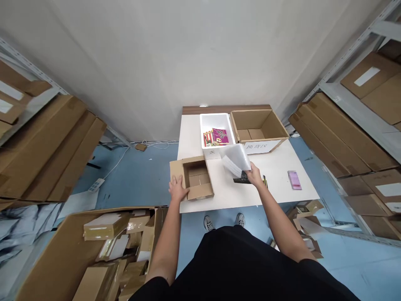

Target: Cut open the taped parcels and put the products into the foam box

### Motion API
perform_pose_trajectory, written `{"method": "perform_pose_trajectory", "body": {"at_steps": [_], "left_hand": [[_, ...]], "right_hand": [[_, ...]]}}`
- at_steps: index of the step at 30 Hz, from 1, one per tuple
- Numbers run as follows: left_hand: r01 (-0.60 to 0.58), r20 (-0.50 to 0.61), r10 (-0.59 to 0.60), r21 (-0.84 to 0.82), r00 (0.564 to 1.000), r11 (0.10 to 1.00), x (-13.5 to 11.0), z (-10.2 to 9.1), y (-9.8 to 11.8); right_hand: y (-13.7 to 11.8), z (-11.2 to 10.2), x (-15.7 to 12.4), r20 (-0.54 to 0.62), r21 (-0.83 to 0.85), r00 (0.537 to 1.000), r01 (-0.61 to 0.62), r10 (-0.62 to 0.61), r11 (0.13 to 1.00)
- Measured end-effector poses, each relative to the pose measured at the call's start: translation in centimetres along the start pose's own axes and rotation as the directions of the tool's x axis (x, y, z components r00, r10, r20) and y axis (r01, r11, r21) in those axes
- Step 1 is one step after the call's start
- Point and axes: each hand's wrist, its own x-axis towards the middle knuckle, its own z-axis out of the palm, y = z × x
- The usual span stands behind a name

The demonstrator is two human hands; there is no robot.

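Left fingers (175, 184) on empty carton (198, 179), snack packets (216, 137) in white bin (216, 117)

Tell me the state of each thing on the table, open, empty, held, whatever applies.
small cardboard box: open, empty, left hand on its flap.
white foam box: open, holds a magenta packet.
large cardboard box: open, empty.
white bag: lifted, gripped by right hand.
purple item: lying flat, untouched.

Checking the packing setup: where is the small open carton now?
Head view: the small open carton sits on the table at its near-left corner, the left hand on its flap.
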Motion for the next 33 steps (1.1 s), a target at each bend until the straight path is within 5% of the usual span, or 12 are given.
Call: {"method": "perform_pose_trajectory", "body": {"at_steps": [3, 7, 11, 14, 16, 20, 24, 29, 33], "left_hand": [[0.017, -0.008, -0.018, -0.009, 1.0, 1.0, 0.0, -1.4, -0.6], [0.013, -0.26, -0.04, -0.106, 0.965, 0.994, -2.4, -2.8, 2.0], [-0.31, -0.464, 0.182, -0.215, 0.867, 0.926, -6.3, -1.7, 9.4], [-0.548, -0.382, 0.432, -0.277, 0.817, 0.789, -8.5, 1.8, 16.6], [-0.594, -0.253, 0.537, -0.322, 0.804, 0.737, -9.0, 5.3, 21.2], [-0.473, 0.08, 0.548, -0.411, 0.833, 0.779, -7.2, 12.9, 28.0], [-0.24, 0.304, 0.409, -0.466, 0.861, 0.852, -4.4, 18.7, 31.7], [-0.175, 0.213, 0.43, -0.692, 0.877, 0.7, -3.5, 22.5, 33.6], [-0.016, 0.131, 0.265, -0.873, 0.955, 0.488, -3.1, 22.8, 31.8]], "right_hand": [[4.4, 1.7, -0.4, 0.068, 0.056, 0.996, -0.068, 0.064, 0.996], [9.8, 5.0, -0.6, 0.171, 0.127, 0.964, -0.226, 0.203, 0.966], [14.6, 7.2, -0.7, 0.21, 0.114, 0.908, -0.392, 0.363, 0.913], [17.8, 7.5, -0.4, 0.135, -0.021, 0.888, -0.441, 0.44, 0.897], [19.6, 7.1, -0.3, 0.107, -0.115, 0.878, -0.456, 0.467, 0.883], [22.5, 5.5, -0.5, 0.139, -0.207, 0.879, -0.424, 0.455, 0.882], [23.8, 3.9, -1.1, 0.203, -0.241, 0.908, -0.316, 0.366, 0.918], [22.5, 3.5, -1.9, 0.296, -0.072, 0.947, -0.107, 0.124, 0.992], [19.8, 4.2, -1.9, 0.432, 0.071, 0.899, 0.051, -0.077, 0.996]]}}
